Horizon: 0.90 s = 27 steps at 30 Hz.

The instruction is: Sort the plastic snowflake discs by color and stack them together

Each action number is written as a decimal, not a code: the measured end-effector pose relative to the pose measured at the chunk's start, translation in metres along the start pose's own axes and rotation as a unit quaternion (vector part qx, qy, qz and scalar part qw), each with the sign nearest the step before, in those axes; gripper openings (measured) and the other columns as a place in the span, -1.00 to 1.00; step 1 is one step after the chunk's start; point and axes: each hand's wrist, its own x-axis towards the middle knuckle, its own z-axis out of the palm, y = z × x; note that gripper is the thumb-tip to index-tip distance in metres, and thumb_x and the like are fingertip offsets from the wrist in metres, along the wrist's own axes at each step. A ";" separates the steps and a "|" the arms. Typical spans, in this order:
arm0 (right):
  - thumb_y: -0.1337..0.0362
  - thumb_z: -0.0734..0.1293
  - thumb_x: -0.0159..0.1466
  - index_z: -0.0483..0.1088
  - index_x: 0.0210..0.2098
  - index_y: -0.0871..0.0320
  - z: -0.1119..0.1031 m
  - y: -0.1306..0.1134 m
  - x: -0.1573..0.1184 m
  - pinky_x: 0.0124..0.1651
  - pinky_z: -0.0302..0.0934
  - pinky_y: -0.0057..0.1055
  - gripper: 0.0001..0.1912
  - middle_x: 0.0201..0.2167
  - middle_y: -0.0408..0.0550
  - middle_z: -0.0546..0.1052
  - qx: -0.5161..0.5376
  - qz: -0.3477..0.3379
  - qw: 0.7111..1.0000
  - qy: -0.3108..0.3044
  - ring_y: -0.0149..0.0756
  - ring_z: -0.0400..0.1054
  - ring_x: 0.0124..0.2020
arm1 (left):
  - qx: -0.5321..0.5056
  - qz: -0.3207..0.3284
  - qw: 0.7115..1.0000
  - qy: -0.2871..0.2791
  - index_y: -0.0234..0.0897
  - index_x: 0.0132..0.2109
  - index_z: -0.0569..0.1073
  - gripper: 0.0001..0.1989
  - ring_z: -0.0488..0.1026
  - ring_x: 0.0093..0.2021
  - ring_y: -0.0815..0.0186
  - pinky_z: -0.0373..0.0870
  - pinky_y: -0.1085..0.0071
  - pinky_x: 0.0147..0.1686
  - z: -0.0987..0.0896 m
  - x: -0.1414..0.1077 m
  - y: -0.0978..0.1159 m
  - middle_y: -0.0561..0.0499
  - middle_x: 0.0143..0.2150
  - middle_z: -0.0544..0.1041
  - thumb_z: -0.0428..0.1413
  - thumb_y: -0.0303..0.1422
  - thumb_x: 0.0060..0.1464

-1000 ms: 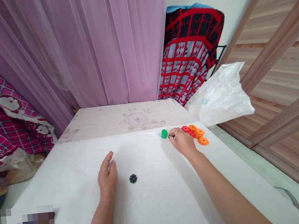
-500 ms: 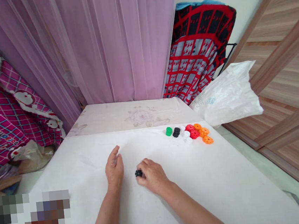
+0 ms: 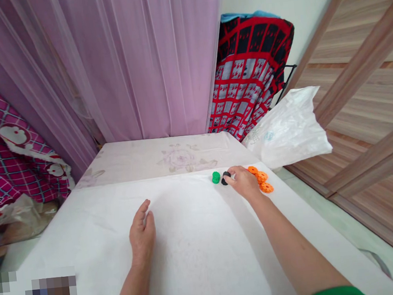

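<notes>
My right hand (image 3: 244,182) is at the far right of the white cloth, its fingers closed on a black notched plastic disc (image 3: 226,175). Another black piece (image 3: 224,182) lies right below it; whether the two touch I cannot tell. Just left of them sits a green stack of discs (image 3: 216,177). Several orange discs (image 3: 262,177) show to the right of the hand, which hides what lies behind it. My left hand (image 3: 142,231) rests on its edge over the left middle of the cloth, fingers stretched out and holding nothing.
A white cloth (image 3: 194,268) covers the table, with a floral cloth (image 3: 131,160) at its far end. By the right edge stands a white plastic bag (image 3: 292,129). Purple curtains (image 3: 153,63) hang behind, and wooden wardrobe doors (image 3: 357,81) rise at the right.
My right hand has moved from mid-table to the far right, carrying the black disc to the other black pieces. The red and white discs are now hidden behind it. The view has shifted slightly.
</notes>
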 end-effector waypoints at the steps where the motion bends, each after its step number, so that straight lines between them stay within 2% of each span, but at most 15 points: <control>1: 0.16 0.31 0.23 0.48 -0.17 0.10 0.000 0.003 0.006 -0.20 0.18 -0.40 -0.77 -0.15 -0.04 0.55 -0.015 0.004 1.000 -0.002 -0.25 0.42 -0.17 | 0.001 0.000 1.000 -0.003 -0.15 0.08 0.47 -0.64 0.41 0.18 0.21 0.22 0.19 0.26 0.000 0.000 -0.001 -0.05 0.14 0.51 0.04 -0.27 0.14; 8: 0.15 0.29 0.25 0.48 -0.09 0.12 0.008 0.010 0.015 -0.19 0.20 -0.37 -0.70 -0.09 0.02 0.52 -0.063 -0.002 0.998 -0.023 -0.19 0.42 -0.13 | -0.002 -0.001 1.000 -0.005 -0.16 0.09 0.46 -0.63 0.40 0.19 0.19 0.21 0.16 0.27 -0.001 0.000 -0.002 -0.07 0.15 0.50 0.04 -0.25 0.14; 12: 0.14 0.26 0.25 0.47 -0.10 0.13 0.002 0.024 0.007 -0.13 0.21 -0.37 -0.69 -0.14 -0.01 0.54 -0.004 0.003 1.000 0.014 -0.24 0.42 -0.16 | -0.001 -0.003 1.000 -0.005 -0.17 0.09 0.46 -0.62 0.41 0.18 0.20 0.24 0.19 0.25 -0.001 0.000 0.001 -0.07 0.15 0.50 0.04 -0.25 0.14; 15: 0.13 0.18 0.25 0.48 -0.22 0.11 -0.002 0.052 -0.016 -0.12 0.24 -0.35 -0.70 -0.22 -0.02 0.57 0.074 0.033 0.994 0.072 -0.25 0.42 -0.24 | 0.002 -0.005 1.000 -0.002 -0.17 0.08 0.47 -0.62 0.42 0.17 0.20 0.25 0.20 0.23 -0.001 0.001 0.003 -0.07 0.14 0.51 0.04 -0.25 0.13; 18: 0.03 0.15 0.20 0.48 -0.32 0.09 0.001 0.096 -0.056 -0.11 0.26 -0.31 -0.64 -0.26 -0.02 0.59 0.148 0.091 0.977 0.128 -0.20 0.43 -0.25 | 0.013 -0.012 1.000 -0.001 -0.18 0.08 0.47 -0.60 0.43 0.15 0.19 0.27 0.21 0.22 -0.002 0.002 0.002 -0.07 0.13 0.52 0.03 -0.22 0.12; 21: -0.09 0.19 0.07 0.48 -0.40 0.12 0.007 0.136 -0.095 -0.18 0.30 -0.28 -0.56 -0.39 0.00 0.60 0.205 0.194 0.943 0.176 -0.14 0.44 -0.33 | 0.048 -0.019 0.999 -0.014 -0.19 0.08 0.47 -0.57 0.46 0.11 0.19 0.29 0.20 0.20 -0.003 0.004 0.001 -0.06 0.10 0.54 0.01 -0.19 0.11; 22: -0.11 0.19 0.05 0.48 -0.39 0.13 0.009 0.144 -0.106 -0.19 0.30 -0.28 -0.54 -0.39 0.00 0.60 0.219 0.211 0.933 0.195 -0.14 0.44 -0.33 | 0.066 -0.019 0.997 -0.020 -0.18 0.08 0.48 -0.57 0.47 0.10 0.19 0.31 0.20 0.19 -0.004 0.005 0.001 -0.05 0.09 0.54 0.00 -0.18 0.11; 24: -0.13 0.19 0.04 0.49 -0.40 0.13 0.010 0.150 -0.120 -0.23 0.30 -0.29 -0.52 -0.41 0.00 0.60 0.227 0.214 0.928 0.204 -0.15 0.44 -0.35 | 0.104 -0.007 0.994 -0.034 -0.18 0.06 0.49 -0.56 0.47 0.10 0.18 0.32 0.21 0.18 -0.006 0.008 0.000 -0.03 0.08 0.56 -0.03 -0.16 0.11; 27: -0.09 0.18 0.08 0.48 -0.42 0.09 0.011 0.138 -0.128 -0.28 0.29 -0.32 -0.57 -0.45 -0.06 0.59 0.203 0.164 0.953 0.154 -0.20 0.42 -0.41 | 0.179 0.064 0.977 -0.096 -0.21 0.04 0.51 -0.54 0.49 0.08 0.16 0.36 0.19 0.15 -0.007 0.009 0.001 -0.06 0.06 0.57 -0.09 -0.14 0.13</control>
